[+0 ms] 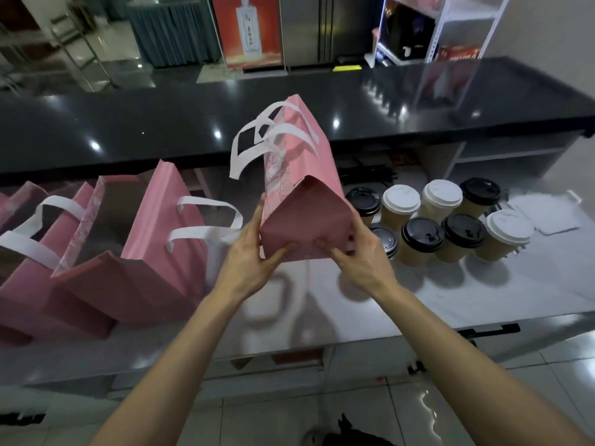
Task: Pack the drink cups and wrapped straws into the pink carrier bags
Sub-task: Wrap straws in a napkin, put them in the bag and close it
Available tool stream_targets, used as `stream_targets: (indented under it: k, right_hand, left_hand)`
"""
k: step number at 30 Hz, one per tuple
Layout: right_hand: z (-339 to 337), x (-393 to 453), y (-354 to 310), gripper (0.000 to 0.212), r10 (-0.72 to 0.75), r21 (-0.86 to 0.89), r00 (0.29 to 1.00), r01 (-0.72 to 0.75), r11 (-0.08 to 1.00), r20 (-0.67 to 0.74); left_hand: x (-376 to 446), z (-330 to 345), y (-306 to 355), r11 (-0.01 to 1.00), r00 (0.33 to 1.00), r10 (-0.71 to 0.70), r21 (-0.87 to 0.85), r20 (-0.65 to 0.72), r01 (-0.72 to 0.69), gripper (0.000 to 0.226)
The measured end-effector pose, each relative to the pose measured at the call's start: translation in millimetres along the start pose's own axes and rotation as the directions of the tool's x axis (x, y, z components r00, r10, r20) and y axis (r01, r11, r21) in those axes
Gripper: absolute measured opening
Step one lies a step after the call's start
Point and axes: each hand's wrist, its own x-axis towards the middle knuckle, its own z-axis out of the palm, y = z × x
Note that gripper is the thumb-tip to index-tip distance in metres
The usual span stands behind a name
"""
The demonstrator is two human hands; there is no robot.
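Note:
I hold a pink carrier bag (302, 175) with white handles in the air above the white counter (450, 294), its folded bottom turned toward me. My left hand (254, 249) grips the bottom's left edge and my right hand (357, 252) grips its right edge, fingers pressing the base flaps. Several more pink bags (154, 246) stand open in a row on the left. To the right is a cluster of brown paper cups (447, 217) with black or white lids. A pile of dark wrapped straws (370, 175) seems to lie behind the cups, too dim to be sure.
A glossy black raised countertop (161, 130) runs across behind the work surface. White paper sheets (547, 210) lie at the far right behind the cups. A metal shelf rack (450, 33) and a red poster (248, 30) stand beyond. The tiled floor shows below the counter's front edge.

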Motion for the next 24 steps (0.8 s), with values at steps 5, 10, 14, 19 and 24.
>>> stream_targets:
  k: [5,10,14,19,24]
  right_hand:
    - [-65,36,-28,0.085,-0.079,0.026,0.992,0.082,0.996,-0.104]
    - [-140,72,-27,0.074,-0.124,0.004,0.962,0.129,0.992,-0.244]
    - [-213,108,-3,0.076,-0.197,0.019,0.936,0.211,0.977,-0.29]
    - [-315,177,56,0.077,-0.287,0.004,0.916,0.3,0.954,-0.282]
    - [-409,248,134,0.083,-0.277,-0.011,0.93,0.282,0.959,-0.244]
  left_hand:
    - [46,5,81,0.99,0.978,0.132,0.071,-0.161,-0.122,0.114]
    - [98,41,156,0.968,0.929,0.248,0.105,-0.273,-0.228,0.097]
    - [146,86,209,0.949,0.902,0.315,0.107,-0.294,-0.297,0.1]
    - [227,169,271,0.942,0.92,0.318,-0.036,-0.231,-0.335,0.086]
    - [303,271,321,0.943,0.95,0.257,-0.171,-0.176,-0.286,0.065]
